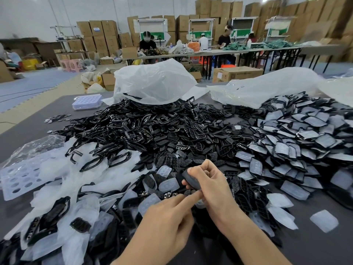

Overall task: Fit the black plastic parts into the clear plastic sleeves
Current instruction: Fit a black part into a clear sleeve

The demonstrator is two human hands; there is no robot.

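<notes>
Loose clear plastic sleeves (63, 180) lie near left, and a large heap of bare black plastic parts (152, 131) fills the centre, so much remains. Near centre, the left hand (166, 222) presses a straight forefinger on one sleeved black part (191, 180), gripped in the right hand (210, 182). Finished sleeved parts (305, 134) are piled right.

glossy black plastic frames (133, 129), frosted clear sleeves (322, 220)

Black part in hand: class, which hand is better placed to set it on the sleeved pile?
Likely the right hand: it grips the black part, with the sleeved pile on its side; the left hand only touches.
</notes>
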